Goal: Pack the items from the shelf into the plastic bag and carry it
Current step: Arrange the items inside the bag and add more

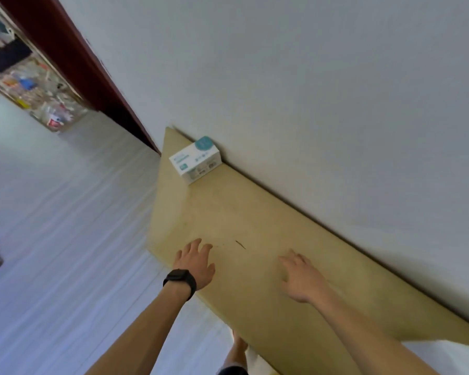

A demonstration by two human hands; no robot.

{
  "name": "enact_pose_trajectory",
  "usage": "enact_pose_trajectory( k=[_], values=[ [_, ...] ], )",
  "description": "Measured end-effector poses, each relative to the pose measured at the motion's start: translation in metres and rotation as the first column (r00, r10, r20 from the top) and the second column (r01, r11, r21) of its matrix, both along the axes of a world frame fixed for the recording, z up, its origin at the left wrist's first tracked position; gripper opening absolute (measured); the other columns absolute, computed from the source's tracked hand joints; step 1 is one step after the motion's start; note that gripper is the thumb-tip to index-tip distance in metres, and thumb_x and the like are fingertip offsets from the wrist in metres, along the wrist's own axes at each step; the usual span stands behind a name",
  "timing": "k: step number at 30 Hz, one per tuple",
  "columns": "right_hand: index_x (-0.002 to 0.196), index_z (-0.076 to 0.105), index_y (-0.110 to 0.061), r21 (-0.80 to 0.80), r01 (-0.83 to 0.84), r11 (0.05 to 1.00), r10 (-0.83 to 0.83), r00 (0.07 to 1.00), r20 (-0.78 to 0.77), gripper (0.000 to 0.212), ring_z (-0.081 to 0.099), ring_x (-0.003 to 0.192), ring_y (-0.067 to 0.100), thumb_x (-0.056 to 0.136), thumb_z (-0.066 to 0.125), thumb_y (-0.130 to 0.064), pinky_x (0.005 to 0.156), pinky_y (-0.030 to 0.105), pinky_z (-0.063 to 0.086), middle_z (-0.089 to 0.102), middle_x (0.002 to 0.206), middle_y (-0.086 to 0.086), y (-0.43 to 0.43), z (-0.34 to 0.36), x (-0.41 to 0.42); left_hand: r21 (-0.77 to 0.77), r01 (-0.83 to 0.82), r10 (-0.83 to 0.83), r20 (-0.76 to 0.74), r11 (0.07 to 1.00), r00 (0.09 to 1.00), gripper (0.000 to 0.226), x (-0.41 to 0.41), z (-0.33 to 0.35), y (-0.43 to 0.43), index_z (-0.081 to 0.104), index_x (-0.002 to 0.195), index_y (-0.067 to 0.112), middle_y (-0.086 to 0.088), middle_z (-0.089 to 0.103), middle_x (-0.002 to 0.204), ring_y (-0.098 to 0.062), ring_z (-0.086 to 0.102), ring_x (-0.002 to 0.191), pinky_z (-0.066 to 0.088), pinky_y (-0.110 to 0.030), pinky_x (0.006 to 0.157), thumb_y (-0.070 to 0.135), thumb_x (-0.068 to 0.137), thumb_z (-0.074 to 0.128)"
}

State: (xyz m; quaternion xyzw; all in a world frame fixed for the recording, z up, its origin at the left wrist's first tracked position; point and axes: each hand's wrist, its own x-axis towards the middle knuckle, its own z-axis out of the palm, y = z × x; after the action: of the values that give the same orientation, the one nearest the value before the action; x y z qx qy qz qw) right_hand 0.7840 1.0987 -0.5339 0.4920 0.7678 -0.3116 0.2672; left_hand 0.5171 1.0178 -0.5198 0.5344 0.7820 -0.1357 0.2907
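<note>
A white box with teal print [195, 159] stands at the far end of a tan wooden shelf [241, 212], touching the wall. My left hand [195, 262], with a black watch on the wrist, is stretched out over the shelf's near part, fingers straight and empty. My right hand [298, 274] reaches out beside it, fingers relaxed, holding nothing. Both hands are well short of the box. No plastic bag is in view.
A white wall [309, 90] runs along the shelf's right side. A dark red door frame [73, 58] stands beyond the shelf's far end. Pale floor [52, 212] lies to the left, with a cluttered rack [27, 77] far off. My foot [238, 345] shows below the shelf edge.
</note>
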Motion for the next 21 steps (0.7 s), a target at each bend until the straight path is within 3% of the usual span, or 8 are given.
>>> enact_pose_trajectory(
  k=[3,6,10,13,18,21],
  values=[
    [0.158,-0.001,-0.032,-0.036,0.023,0.999,-0.020,0.995,0.094,0.081,-0.006,0.153,0.028,0.096,0.047,-0.045,0.119,0.056,0.013,-0.016,0.166,0.003,0.032,-0.017,-0.024,0.074,-0.028,0.031,-0.047,0.997,0.998,0.064,-0.047,0.002,0.051,0.024,0.151,0.028,-0.008,0.009,0.163,-0.030,0.014,0.148,0.018,-0.049,0.119,0.044,0.094,0.048],
    [0.156,-0.016,-0.033,-0.101,0.016,0.995,0.001,0.986,0.166,0.086,-0.016,0.152,0.028,0.096,0.046,-0.046,0.118,0.061,0.009,-0.031,0.161,0.001,0.044,-0.035,-0.033,0.165,-0.024,0.041,-0.099,0.986,0.994,0.073,-0.088,0.004,0.105,0.020,0.152,0.028,-0.009,0.005,0.163,-0.032,0.011,0.148,0.016,-0.049,0.119,0.046,0.090,0.053],
    [0.152,-0.024,-0.038,-0.049,0.023,0.999,-0.016,0.988,0.152,0.093,-0.020,0.151,0.028,0.095,0.049,-0.048,0.118,0.060,0.010,-0.038,0.158,-0.002,0.039,-0.049,-0.034,0.244,-0.069,0.098,-0.109,0.967,0.989,0.085,-0.137,-0.004,0.177,0.018,0.152,0.031,-0.011,0.007,0.162,-0.034,0.013,0.147,0.018,-0.052,0.118,0.048,0.083,0.064],
    [0.151,-0.024,-0.040,-0.065,0.053,0.997,-0.042,0.987,0.157,0.093,-0.021,0.151,0.027,0.095,0.050,-0.047,0.118,0.059,0.011,-0.039,0.157,-0.004,0.038,-0.051,-0.034,0.177,-0.076,0.094,-0.099,0.981,0.991,0.091,-0.161,-0.019,0.215,0.019,0.150,0.031,-0.009,0.012,0.160,-0.034,0.016,0.145,0.021,-0.055,0.116,0.046,0.077,0.071],
    [0.150,-0.026,-0.040,-0.081,0.057,0.995,-0.043,0.986,0.162,0.092,-0.026,0.149,0.025,0.097,0.049,-0.047,0.121,0.055,0.011,-0.041,0.156,-0.004,0.037,-0.055,-0.031,0.243,-0.071,0.105,-0.132,0.967,0.986,0.076,-0.159,-0.029,0.233,0.033,0.135,0.023,-0.014,0.035,0.136,-0.039,0.043,0.121,0.039,-0.052,0.100,0.037,0.074,0.076],
    [0.148,-0.029,-0.041,-0.083,0.042,0.996,-0.028,0.986,0.166,0.091,-0.027,0.149,0.025,0.097,0.046,-0.050,0.121,0.051,0.019,-0.043,0.155,-0.004,0.036,-0.055,-0.028,0.191,-0.116,0.133,-0.080,0.975,0.988,0.092,-0.152,-0.025,0.228,0.026,0.140,0.026,-0.017,0.042,0.125,-0.041,0.047,0.111,0.045,-0.053,0.094,0.037,0.068,0.082]
  ],
)
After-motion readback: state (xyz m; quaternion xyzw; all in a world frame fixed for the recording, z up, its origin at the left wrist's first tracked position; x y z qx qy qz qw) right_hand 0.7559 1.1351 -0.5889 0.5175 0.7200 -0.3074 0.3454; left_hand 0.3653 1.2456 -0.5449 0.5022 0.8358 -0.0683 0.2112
